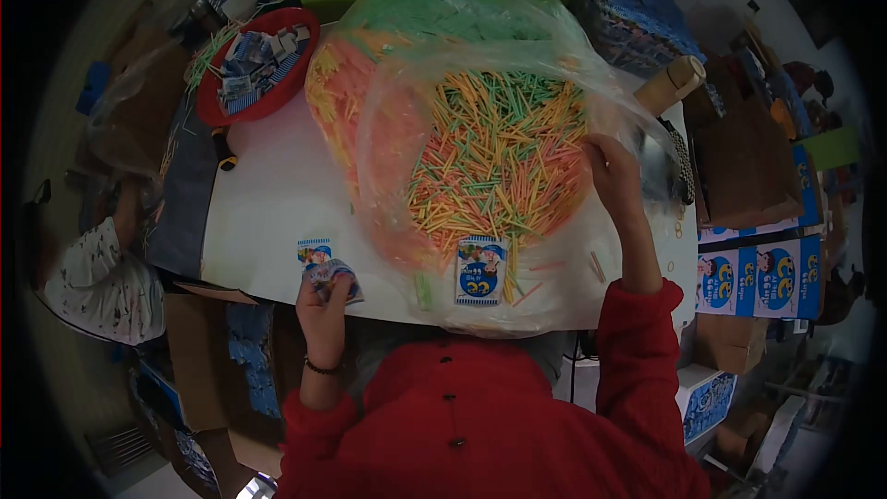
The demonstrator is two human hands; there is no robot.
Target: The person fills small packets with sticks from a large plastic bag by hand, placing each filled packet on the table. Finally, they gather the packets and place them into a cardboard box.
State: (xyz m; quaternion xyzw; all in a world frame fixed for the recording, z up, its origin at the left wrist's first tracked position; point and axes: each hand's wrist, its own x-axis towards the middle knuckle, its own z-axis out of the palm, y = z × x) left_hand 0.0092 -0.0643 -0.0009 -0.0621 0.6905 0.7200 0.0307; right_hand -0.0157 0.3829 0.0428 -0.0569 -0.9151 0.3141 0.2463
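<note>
My left hand (323, 312) is closed around small printed packets (334, 279), above the front left of the white table. Just beyond it another blue-and-white packet (314, 250) shows, partly covered by the held ones. My right hand (613, 171) is at the right edge of a large clear plastic bag (388, 143), its fingers pinched together. Whether they grip the bag's film or a stick, I cannot make out. Inside the bag lies a heap of thin pink, yellow and green sticks (499, 162). A blue printed packet (479, 271) lies flat in front of the heap.
A red basin (263, 111) of packets stands at the back left of the white table (268, 194), near a yellow-and-black tool (223, 149). A beige cylinder (670, 85) is at the back right. Printed cartons (758, 279) are stacked right. Another person (111, 277) is at left.
</note>
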